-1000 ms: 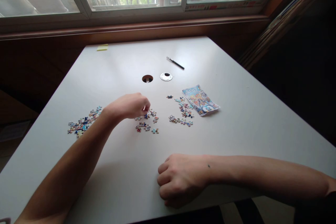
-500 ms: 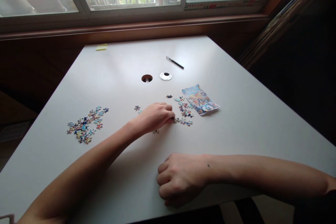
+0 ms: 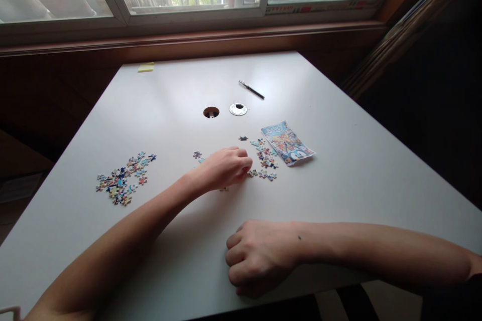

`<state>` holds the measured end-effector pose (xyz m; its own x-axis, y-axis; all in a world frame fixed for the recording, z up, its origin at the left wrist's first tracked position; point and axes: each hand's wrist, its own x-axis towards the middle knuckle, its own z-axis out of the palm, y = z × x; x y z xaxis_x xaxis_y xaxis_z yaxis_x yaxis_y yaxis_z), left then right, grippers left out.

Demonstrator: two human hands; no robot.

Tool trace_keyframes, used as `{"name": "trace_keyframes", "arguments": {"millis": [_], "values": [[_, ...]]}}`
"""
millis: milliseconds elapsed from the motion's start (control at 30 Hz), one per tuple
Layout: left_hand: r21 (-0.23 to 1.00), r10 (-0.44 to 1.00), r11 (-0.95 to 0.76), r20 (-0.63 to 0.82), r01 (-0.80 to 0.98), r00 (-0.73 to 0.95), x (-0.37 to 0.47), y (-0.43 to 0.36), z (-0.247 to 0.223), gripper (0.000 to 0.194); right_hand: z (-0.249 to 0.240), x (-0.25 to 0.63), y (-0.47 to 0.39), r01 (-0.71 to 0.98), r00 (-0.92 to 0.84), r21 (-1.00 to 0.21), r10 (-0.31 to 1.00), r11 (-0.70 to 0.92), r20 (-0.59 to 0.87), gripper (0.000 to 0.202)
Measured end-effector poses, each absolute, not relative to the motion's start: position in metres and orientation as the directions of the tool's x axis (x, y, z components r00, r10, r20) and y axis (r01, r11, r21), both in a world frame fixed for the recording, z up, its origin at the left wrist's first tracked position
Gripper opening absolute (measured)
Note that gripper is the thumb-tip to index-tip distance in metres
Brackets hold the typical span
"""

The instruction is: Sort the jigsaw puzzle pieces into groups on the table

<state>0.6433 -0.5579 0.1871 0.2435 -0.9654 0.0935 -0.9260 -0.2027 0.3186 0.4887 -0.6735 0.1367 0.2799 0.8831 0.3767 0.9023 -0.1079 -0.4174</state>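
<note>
My left hand (image 3: 226, 166) is over the middle of the table, its fingers pinched together. Whatever lies between its fingertips is hidden from me. Right beside those fingertips is a short row of jigsaw puzzle pieces (image 3: 267, 175), and a cluster of further pieces (image 3: 266, 155) lies just beyond. My right hand (image 3: 259, 257) rests near the front edge as a loose fist, palm down, with nothing showing in it. A colourful printed picture sheet (image 3: 287, 143) lies flat to the right of the cluster.
A larger pile of puzzle pieces (image 3: 120, 183) spreads on the left of the white table (image 3: 181, 90). Single pieces lie near the left wrist, and one (image 3: 243, 138) lies farther back. Behind are a cable hole (image 3: 211, 112), its round cover (image 3: 238, 109), a pen (image 3: 251, 90) and a yellow sticky note (image 3: 146, 67).
The left fingertips have shifted slightly, and the piece beside them shows a little differently. My right hand stays where it was.
</note>
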Motion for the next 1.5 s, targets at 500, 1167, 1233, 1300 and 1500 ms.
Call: {"name": "trace_keyframes", "arguments": {"millis": [500, 1167, 1233, 1300, 1500], "values": [[0.522, -0.966, -0.188, 0.057, -0.832, 0.254, 0.669, -0.54, 0.21, 0.021, 0.136, 0.488, -0.673, 0.902, 0.289, -0.416, 0.878, -0.117, 0.381, 0.033], [0.461, -0.952, -0.263, -0.268, -0.848, 0.15, 0.662, -0.536, 0.217, 0.006, 0.137, 0.489, -0.673, 0.899, 0.279, -0.421, 0.899, -0.122, 0.336, 0.033], [0.429, -0.947, -0.275, -0.274, -0.86, 0.165, 0.666, -0.533, 0.218, 0.007, 0.137, 0.489, -0.673, 0.899, 0.275, -0.421, 0.903, -0.119, 0.331, 0.033], [0.397, -0.944, -0.29, -0.27, -0.871, 0.191, 0.672, -0.529, 0.217, 0.008, 0.136, 0.489, -0.673, 0.899, 0.27, -0.421, 0.907, -0.118, 0.322, 0.033], [0.389, -0.936, -0.31, -0.286, -0.867, 0.206, 0.677, -0.523, 0.223, 0.009, 0.135, 0.489, -0.673, 0.899, 0.275, -0.421, 0.903, -0.119, 0.331, 0.034]]}}
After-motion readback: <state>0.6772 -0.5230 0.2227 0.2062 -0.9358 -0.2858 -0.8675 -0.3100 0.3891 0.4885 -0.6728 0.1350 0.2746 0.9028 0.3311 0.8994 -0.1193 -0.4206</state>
